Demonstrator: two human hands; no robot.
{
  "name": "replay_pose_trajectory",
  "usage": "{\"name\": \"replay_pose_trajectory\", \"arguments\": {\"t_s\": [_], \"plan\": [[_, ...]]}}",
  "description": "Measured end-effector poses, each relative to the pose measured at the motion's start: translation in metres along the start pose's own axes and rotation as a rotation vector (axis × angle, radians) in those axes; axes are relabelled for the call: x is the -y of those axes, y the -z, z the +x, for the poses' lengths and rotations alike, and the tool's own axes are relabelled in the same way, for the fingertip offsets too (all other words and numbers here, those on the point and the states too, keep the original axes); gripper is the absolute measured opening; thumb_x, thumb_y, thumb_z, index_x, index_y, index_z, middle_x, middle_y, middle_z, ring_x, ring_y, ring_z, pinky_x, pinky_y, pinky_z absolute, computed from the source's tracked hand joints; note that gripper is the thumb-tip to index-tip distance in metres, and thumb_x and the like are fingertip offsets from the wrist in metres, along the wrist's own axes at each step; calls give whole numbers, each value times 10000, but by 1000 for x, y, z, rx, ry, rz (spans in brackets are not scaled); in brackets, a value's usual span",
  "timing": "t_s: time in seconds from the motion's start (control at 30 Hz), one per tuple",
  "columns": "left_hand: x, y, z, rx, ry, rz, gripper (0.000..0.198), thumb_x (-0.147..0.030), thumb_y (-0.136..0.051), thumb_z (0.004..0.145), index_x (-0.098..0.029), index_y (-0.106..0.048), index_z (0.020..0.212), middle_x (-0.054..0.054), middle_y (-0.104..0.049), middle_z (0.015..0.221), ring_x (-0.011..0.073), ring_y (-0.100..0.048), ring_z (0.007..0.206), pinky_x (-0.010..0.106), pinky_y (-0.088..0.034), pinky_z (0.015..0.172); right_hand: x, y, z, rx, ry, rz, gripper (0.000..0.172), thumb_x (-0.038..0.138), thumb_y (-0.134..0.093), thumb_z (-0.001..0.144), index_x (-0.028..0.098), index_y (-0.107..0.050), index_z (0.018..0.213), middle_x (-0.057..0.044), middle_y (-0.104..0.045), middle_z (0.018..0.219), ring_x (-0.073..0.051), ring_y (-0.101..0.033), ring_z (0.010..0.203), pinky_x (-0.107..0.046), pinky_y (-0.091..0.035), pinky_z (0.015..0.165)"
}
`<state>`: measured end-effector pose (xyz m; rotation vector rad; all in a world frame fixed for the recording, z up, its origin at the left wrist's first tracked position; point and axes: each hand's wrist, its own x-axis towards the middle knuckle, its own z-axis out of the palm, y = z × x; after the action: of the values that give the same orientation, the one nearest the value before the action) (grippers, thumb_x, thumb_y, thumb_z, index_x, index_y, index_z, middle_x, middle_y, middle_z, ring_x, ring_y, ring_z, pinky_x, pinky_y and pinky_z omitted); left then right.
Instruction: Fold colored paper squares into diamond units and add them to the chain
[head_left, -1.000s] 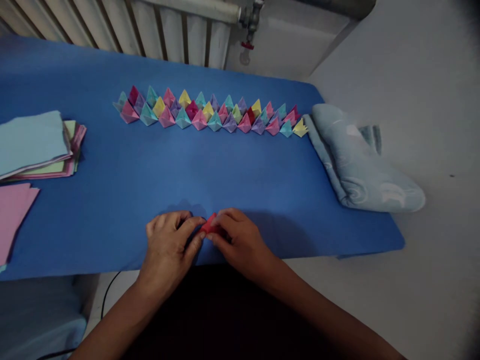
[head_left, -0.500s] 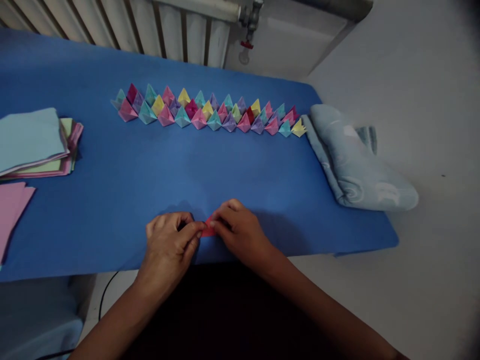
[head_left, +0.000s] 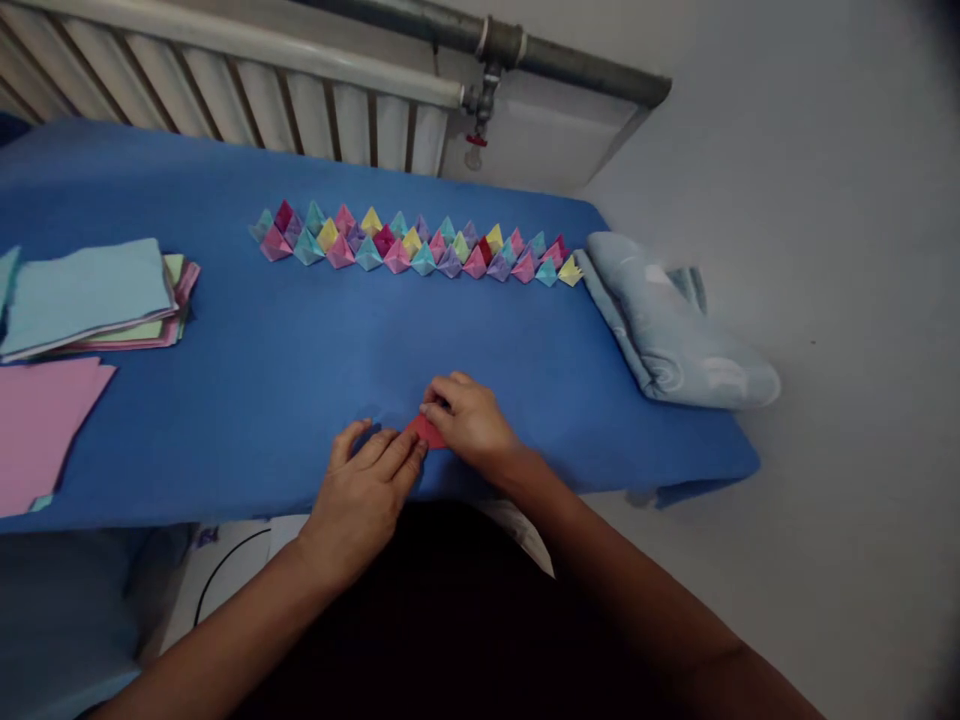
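A small red folded paper (head_left: 429,432) lies on the blue-covered table near its front edge, between my hands. With fingers stretched out and apart, my left hand (head_left: 371,485) lies on the table, its fingertips touching the paper's left side. My right hand (head_left: 469,420) has its thumb and index finger pinched at the upper right of the paper, covering part of it. Further back stand several folded paper boats (head_left: 397,255) in pink, turquoise, purple and yellow, set in close rows.
At the left lie a stack of coloured paper sheets (head_left: 90,290) and pink sheets (head_left: 45,430). A rolled grey-blue blanket (head_left: 675,330) rests at the table's right end. Behind the blue table (head_left: 285,400) are a radiator (head_left: 307,110) and a red-handled valve (head_left: 480,125).
My left hand has gone from pinching the red paper to lying with fingers stretched beside and on it. The right hand still pinches the paper. The camera view has shifted.
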<state>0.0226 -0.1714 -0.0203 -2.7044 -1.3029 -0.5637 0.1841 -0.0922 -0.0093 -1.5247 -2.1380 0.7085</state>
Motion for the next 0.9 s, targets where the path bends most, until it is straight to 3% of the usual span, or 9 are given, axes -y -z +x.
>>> {"name": "replay_pose_trajectory", "arguments": {"t_s": [0.17,0.3,0.4,0.53,0.67,0.73,0.9], "plan": [[-7,3,-2,34,32,90,416,-43,-360,874,-153,-574,1214,99,-645,1196,244,-562,1036,471,-333,955,5,5,-26,-86,144,-33,151,103,-503,867,153,-643,896,-43,-629,870,-142,-553,807,-264,-415,751],[-8,3,-2,59,53,92,408,-56,-374,882,-164,-559,1229,89,-613,1253,233,-560,1046,449,-333,952,5,1,-64,-69,317,-209,279,306,-444,955,186,-605,1149,-73,-638,1179,-218,-531,1077,-378,-347,924],[-7,4,-1,120,72,105,407,-62,-386,881,-182,-556,1231,87,-611,1250,231,-561,1050,451,-322,956,-4,-1,-87,-37,272,-386,404,405,-416,961,211,-513,1301,-63,-541,1348,-289,-417,1246,-469,-264,993],[-8,5,1,159,53,136,426,-44,-381,863,-184,-565,1221,100,-610,1240,237,-567,1032,466,-315,959,-16,5,-105,-40,206,-521,434,427,-422,954,230,-493,1334,-37,-500,1393,-326,-348,1303,-511,-217,1018],[-8,4,0,140,39,165,423,-34,-393,854,-171,-564,1216,107,-614,1230,240,-570,1029,467,-321,951,-6,5,-105,-105,141,-518,427,435,-382,966,209,-528,1298,-50,-518,1375,-310,-370,1291,-498,-241,1010],[-7,3,0,142,32,161,421,-43,-398,860,-173,-552,1229,101,-611,1239,242,-570,1040,469,-321,953,5,1,-98,-132,183,-490,470,471,-357,966,205,-496,1328,-62,-489,1401,-295,-357,1303,-483,-250,1013],[-6,4,0,179,27,148,428,-53,-370,870,-184,-550,1237,89,-604,1263,241,-573,1035,480,-327,954,10,-4,-75,-18,289,-424,480,495,-319,970,237,-480,1342,-42,-514,1379,-279,-385,1285,-470,-294,990]]}}
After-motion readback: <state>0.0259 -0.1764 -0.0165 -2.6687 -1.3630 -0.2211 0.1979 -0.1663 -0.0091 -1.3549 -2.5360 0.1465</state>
